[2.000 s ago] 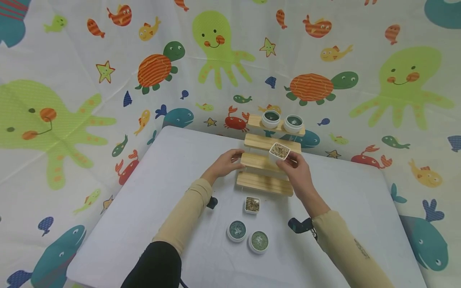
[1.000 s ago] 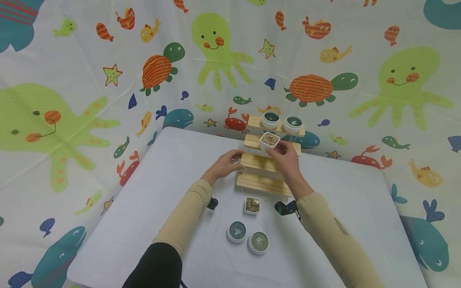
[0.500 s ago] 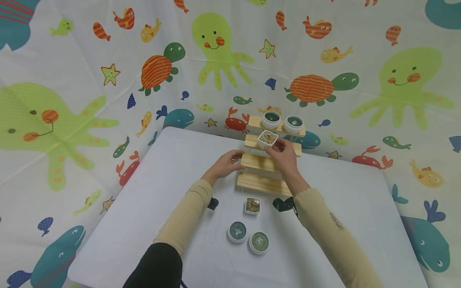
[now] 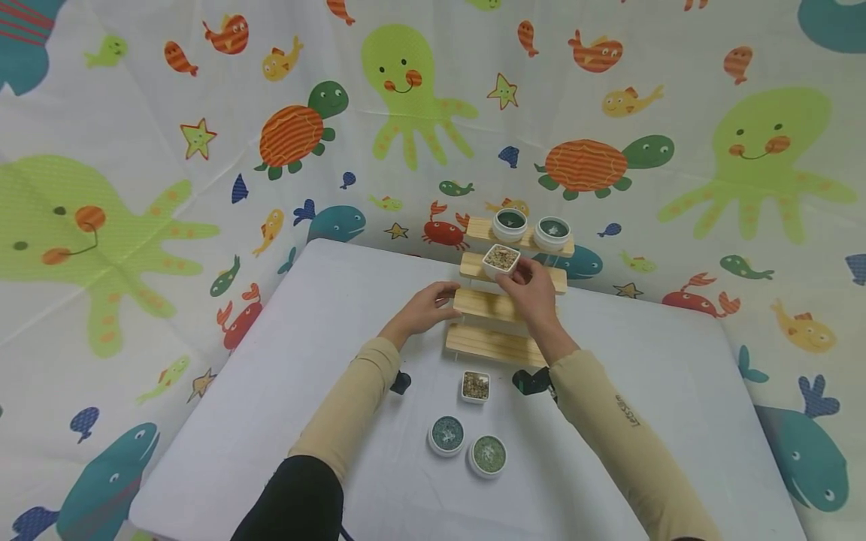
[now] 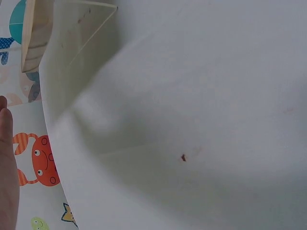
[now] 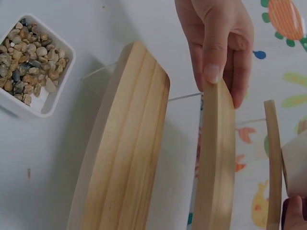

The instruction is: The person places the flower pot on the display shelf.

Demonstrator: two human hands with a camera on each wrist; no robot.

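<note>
A tiered wooden display stand (image 4: 494, 342) rises in steps at the back of the table. My left hand (image 4: 422, 308) pinches the left end of its second-lowest shelf; in the right wrist view the thumb lies on the front edge, fingers behind. My right hand (image 4: 536, 297) holds a small white square pot of pebbles (image 4: 501, 258) by its right side, at the left part of the second-highest shelf. The right wrist view shows that pot (image 6: 295, 160) cut off by the frame, its base against the shelf. Two white round pots (image 4: 510, 224) stand on the top shelf.
In front of the stand, another square pebble pot (image 4: 476, 386) sits on the white table (image 4: 271, 398). Nearer lie two round pots (image 4: 446, 436) with green-toned tops. A cloth printed with sea animals (image 4: 419, 83) hangs close behind the stand.
My right hand has carried the square pot leftward and back to the second-highest shelf, barely shifting over the last half second. The left hand has kept its place on the stand.
</note>
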